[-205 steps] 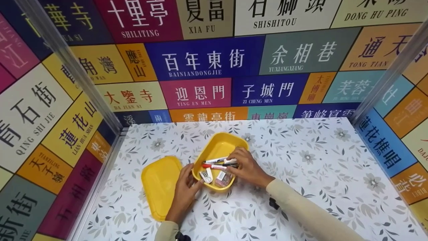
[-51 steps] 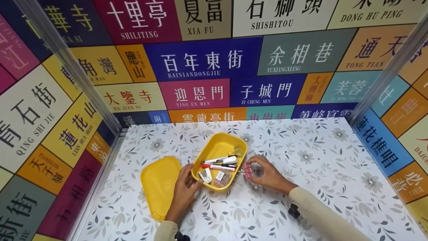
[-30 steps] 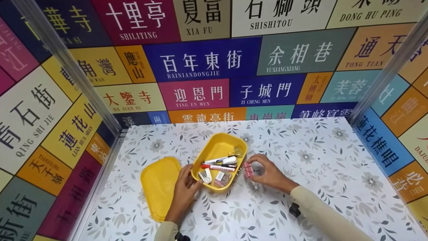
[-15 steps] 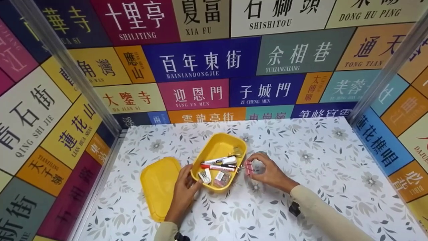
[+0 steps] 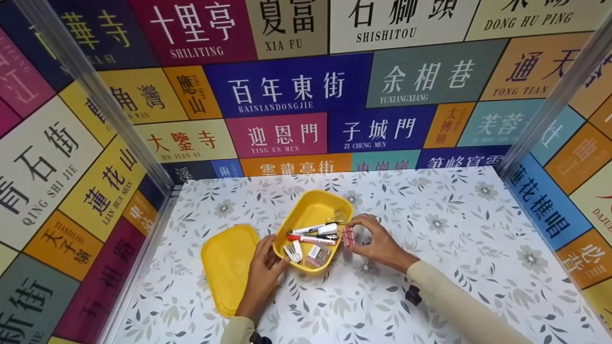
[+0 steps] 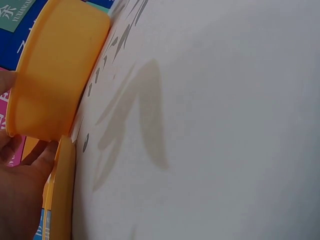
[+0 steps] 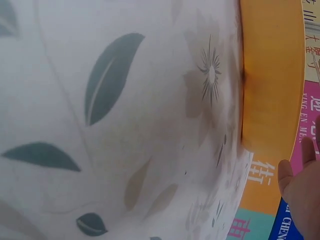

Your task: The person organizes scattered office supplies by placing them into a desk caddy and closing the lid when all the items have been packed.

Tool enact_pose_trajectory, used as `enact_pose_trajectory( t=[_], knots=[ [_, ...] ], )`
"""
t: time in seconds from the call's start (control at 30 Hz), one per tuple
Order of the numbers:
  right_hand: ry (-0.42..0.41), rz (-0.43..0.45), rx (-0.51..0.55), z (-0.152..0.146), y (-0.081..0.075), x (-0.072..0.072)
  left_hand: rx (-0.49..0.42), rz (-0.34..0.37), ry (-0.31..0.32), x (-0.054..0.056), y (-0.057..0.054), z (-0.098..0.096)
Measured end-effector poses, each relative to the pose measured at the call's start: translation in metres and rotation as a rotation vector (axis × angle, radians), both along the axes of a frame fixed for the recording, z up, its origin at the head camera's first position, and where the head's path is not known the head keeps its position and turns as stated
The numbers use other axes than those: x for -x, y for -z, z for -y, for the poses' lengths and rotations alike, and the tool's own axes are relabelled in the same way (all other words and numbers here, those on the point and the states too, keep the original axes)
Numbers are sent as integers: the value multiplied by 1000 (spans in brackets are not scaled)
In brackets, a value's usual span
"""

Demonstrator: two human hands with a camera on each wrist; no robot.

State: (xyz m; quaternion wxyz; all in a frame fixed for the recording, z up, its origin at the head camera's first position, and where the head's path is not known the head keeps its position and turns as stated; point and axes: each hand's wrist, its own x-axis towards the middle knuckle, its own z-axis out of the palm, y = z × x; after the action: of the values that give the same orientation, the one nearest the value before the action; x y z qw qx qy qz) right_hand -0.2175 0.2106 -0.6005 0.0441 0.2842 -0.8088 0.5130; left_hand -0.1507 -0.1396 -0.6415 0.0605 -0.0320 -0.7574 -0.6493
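Observation:
Between thumb and index finger my right hand (image 5: 380, 241) pinches a pink binder clip (image 5: 349, 236) at the right rim of a yellow plastic box (image 5: 313, 197); whether the clip touches the rim, I cannot tell. In the right wrist view the clip is not visible; part of the right hand (image 7: 304, 192) shows beside the box wall (image 7: 272, 75). My left hand (image 5: 262, 272) holds the box's left side, thumb at the rim. Inside the box lie a red-capped marker (image 5: 311, 239), other pens, a white eraser-like piece (image 5: 328, 229), a nail-clipper-like piece (image 5: 294, 252) and a small clear case (image 5: 317, 254).
A yellow lid (image 5: 228, 267) lies on the table left of the box, partly behind the left hand. Floral-patterned cloth (image 5: 430, 205) covers the tabletop. Printed sign panels (image 5: 291, 83) form walls at the back and both sides, with clear corner strips.
My right hand went into the box, came out with the pink binder clip to the right, and has now shifted left to the box rim. The left hand stays on the box.

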Motion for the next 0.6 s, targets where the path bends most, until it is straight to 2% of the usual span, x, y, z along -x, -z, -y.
enact_pose_trajectory(
  t=[0.17,0.6],
  knots=[
    [8,40,-27,6,-2,2,21,7,1,0,0,1],
    [-7,-18,-68,21,-6,5,-18,-11,3,-1,-1,0]
  ],
)
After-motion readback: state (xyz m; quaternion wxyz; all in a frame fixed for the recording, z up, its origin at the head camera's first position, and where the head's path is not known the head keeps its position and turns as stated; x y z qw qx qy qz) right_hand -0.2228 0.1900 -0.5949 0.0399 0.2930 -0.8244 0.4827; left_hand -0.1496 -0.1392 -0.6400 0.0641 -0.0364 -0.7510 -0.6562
